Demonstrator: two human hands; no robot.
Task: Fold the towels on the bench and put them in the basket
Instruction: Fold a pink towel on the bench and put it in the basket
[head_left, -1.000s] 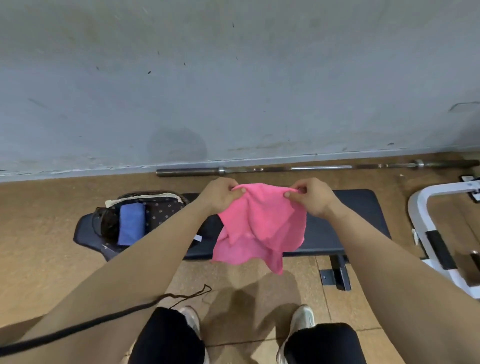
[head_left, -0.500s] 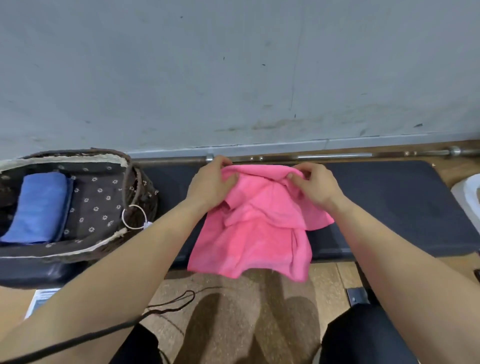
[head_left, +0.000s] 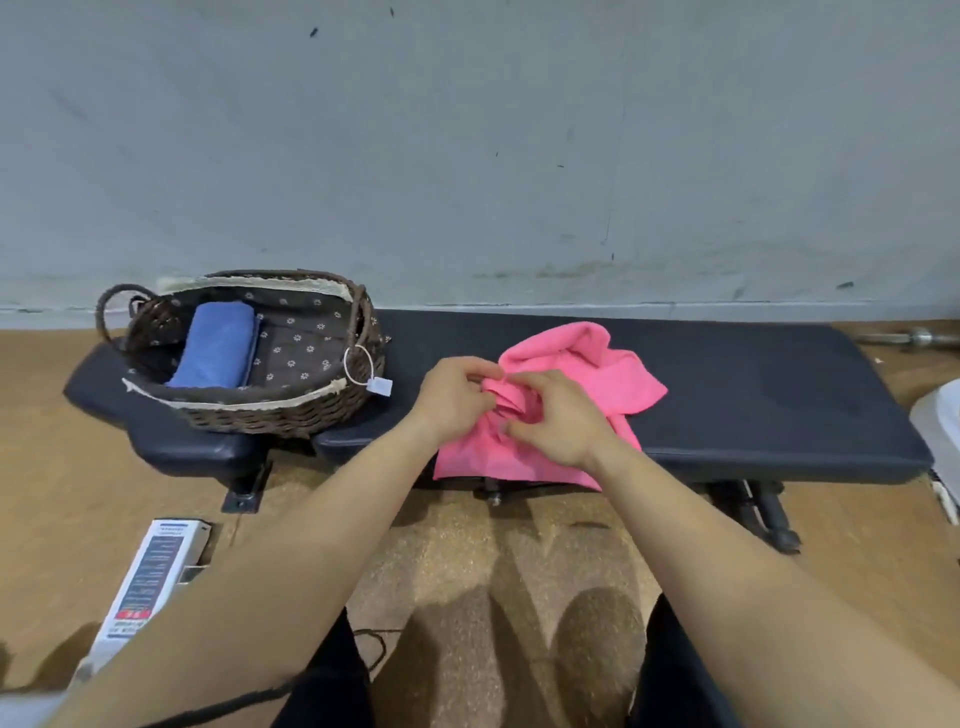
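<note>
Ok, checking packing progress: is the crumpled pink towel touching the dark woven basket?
Apart. Head view shows bare black padded bench between the crumpled pink towel and the dark woven basket.

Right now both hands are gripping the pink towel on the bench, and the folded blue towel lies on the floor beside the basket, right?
Not quite. In the head view the blue towel lies inside the basket, which stands on the bench, not on the floor. The left hand and right hand do grip the pink towel there.
</note>
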